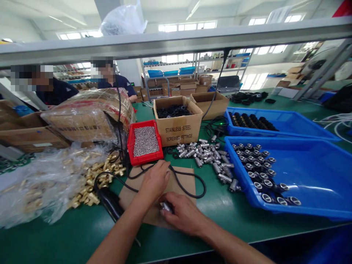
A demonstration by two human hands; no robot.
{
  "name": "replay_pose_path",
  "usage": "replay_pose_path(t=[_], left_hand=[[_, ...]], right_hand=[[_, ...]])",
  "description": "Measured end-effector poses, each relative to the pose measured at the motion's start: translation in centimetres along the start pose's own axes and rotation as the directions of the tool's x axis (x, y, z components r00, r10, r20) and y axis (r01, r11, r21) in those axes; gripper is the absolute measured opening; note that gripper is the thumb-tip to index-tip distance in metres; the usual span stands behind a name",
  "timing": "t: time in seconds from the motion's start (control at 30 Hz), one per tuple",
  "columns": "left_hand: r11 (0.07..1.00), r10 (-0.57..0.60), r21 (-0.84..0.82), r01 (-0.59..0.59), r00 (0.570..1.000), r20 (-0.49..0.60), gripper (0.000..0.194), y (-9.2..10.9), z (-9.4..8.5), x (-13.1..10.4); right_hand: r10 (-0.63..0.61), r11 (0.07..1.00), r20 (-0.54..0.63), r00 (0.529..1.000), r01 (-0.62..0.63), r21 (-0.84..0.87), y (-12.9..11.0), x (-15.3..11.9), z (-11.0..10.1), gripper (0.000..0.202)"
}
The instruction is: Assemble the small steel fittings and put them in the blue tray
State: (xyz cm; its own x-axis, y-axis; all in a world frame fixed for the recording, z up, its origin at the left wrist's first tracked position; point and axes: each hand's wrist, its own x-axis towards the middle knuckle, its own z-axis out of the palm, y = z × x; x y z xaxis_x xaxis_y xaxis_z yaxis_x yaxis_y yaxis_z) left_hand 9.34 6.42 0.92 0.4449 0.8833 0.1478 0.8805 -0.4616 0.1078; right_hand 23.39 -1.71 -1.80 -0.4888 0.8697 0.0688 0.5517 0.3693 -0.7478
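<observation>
My right hand (183, 213) is closed around a small silver metal fitting (166, 207), low over a flat piece of brown cardboard (154, 219). My left hand (156, 179) is just beyond it, back upward, with its fingers curled together. Whatever those fingertips hold, if anything, is hidden. Ahead of the left hand stands a red bin (130, 143) of tiny silver parts. A black cable (202, 183) loops over the cardboard on both sides of the left hand. Beside my left forearm lies a black, tube-shaped tool (110, 202) joined to a cable.
Silver fittings (217, 161) lie loose on the green table (214, 227), next to a blue tray (310, 172) holding rows of black-and-silver parts. Brass fittings (95, 178) and plastic bags spread at left. Cardboard boxes (178, 130) stand behind. Two people sit across the table.
</observation>
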Motion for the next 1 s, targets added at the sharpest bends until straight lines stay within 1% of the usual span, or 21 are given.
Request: replay_pose_path(t=[0.07,0.13,0.2,0.3,0.37,0.47,0.57,0.63,0.77,0.87,0.93,1.0], left_hand=[[0.999,0.020,0.033,-0.022,0.998,0.056,0.024,0.8,1.0,3.9],[0.997,0.014,0.072,-0.021,0.995,0.097,0.025,1.1,2.3,7.0],[0.994,0.002,0.105,-0.016,0.992,0.127,0.030,1.2,3.6,9.0],[0.990,-0.003,0.141,-0.020,0.987,0.160,0.030,1.0,4.8,10.2],[0.987,0.001,0.158,-0.027,0.986,0.166,0.029,0.9,5.2,10.2],[0.984,0.008,0.172,-0.037,0.986,0.167,0.028,1.1,5.5,9.7],[0.984,0.011,0.175,-0.039,0.987,0.162,0.026,1.7,5.6,9.1],[0.985,0.019,0.167,-0.044,0.989,0.146,0.022,2.1,5.2,8.7],[0.989,0.011,0.143,-0.023,0.996,0.084,0.020,2.0,4.0,7.2],[0.991,-0.034,0.127,0.028,0.998,0.044,0.019,1.4,3.2,5.6],[0.993,-0.049,0.112,0.045,0.998,0.038,0.018,1.1,2.9,4.7],[0.995,-0.047,0.091,0.043,0.998,0.045,0.019,0.8,2.7,4.2]], right_hand=[[-0.013,0.996,-0.021,1.000,0.011,-0.088,-0.1,0.2,1.6,0.027],[-0.037,0.986,-0.045,0.998,0.029,-0.166,0.0,0.2,2.1,0.026],[-0.064,0.980,-0.070,0.995,0.050,-0.192,0.3,0.1,1.8,0.023],[-0.130,0.983,-0.068,0.989,0.120,-0.141,1.0,-0.2,0.9,0.022],[-0.176,0.983,-0.041,0.984,0.173,-0.068,1.6,-0.4,0.3,0.024],[-0.197,0.980,0.011,0.980,0.197,0.027,2.3,-1.0,-0.7,0.025],[-0.211,0.976,0.065,0.975,0.207,0.071,2.7,-1.5,-1.6,0.039],[-0.224,0.972,0.075,0.972,0.218,0.082,3.0,-1.7,-1.8,0.044],[-0.228,0.970,0.036,0.973,0.224,0.094,3.6,-1.4,-1.3,0.039],[-0.221,0.968,-0.051,0.974,0.225,0.109,3.8,-0.7,-0.3,0.032],[-0.202,0.970,-0.110,0.973,0.215,0.116,3.9,-0.2,0.3,0.029],[-0.182,0.973,-0.139,0.974,0.198,0.118,3.9,0.1,0.7,0.027]])
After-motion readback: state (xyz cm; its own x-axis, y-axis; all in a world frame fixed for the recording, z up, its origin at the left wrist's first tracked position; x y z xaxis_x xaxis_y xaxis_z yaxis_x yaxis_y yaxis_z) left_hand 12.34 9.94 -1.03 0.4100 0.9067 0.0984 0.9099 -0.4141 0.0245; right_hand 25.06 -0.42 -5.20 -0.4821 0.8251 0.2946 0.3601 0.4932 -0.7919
